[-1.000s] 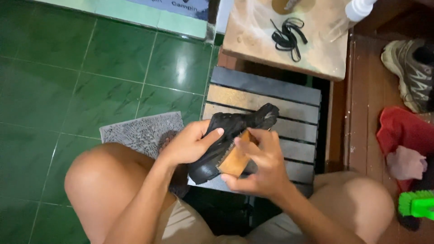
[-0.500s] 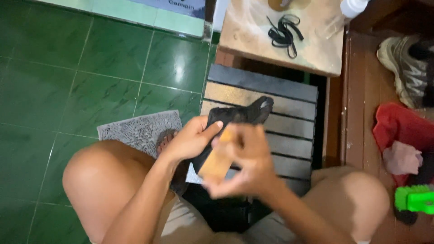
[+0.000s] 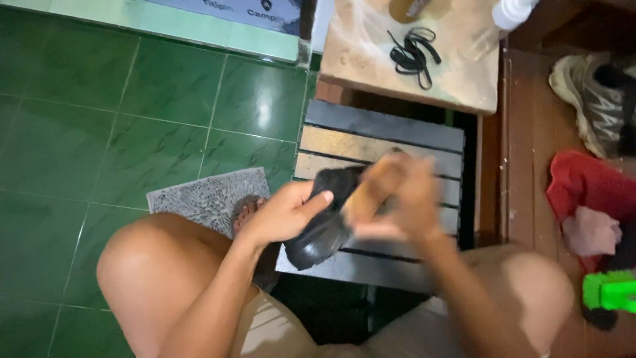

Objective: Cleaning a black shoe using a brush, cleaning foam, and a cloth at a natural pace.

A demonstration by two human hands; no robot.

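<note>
— So, what is different from a second ago?

— The right hand (image 3: 414, 202) has swept up the black shoe (image 3: 328, 222). A second ago it sat low, near the sole end, with the wooden brush (image 3: 371, 189) pressed against the shoe's side. Half a second ago it was lower still, down toward the bottom of the frame. Now it is a blur at the upper right of the shoe, over the toe end, which it hides.

— And the other hand?

— The left hand (image 3: 285, 212) has barely moved. Its fingers are clamped around the shoe's middle, thumb laid across the top, just left of frame centre.

— Can you see the right hand's grip?

— Only roughly. It is closed on the brush, but the blur hides how the fingers lie.

— Where does the shoe sit?

— Held in the air above the dark slatted stool (image 3: 384, 142), between the two bare knees, its sole end pointing down toward the lower middle of the frame.

— So what do the shifts mean?

— I judge it a back-and-forth brushing stroke along the shoe, caught at its far end.

— Anything else nearby?

— Black laces (image 3: 412, 53) lie on the pale tabletop (image 3: 457, 79) at the upper middle, a grey sneaker (image 3: 589, 99) at the upper right, a red cloth (image 3: 586, 189) and a green brush (image 3: 609, 292) at the right edge, and a grey mat (image 3: 205, 195) on the green tiled floor (image 3: 99, 132).
</note>
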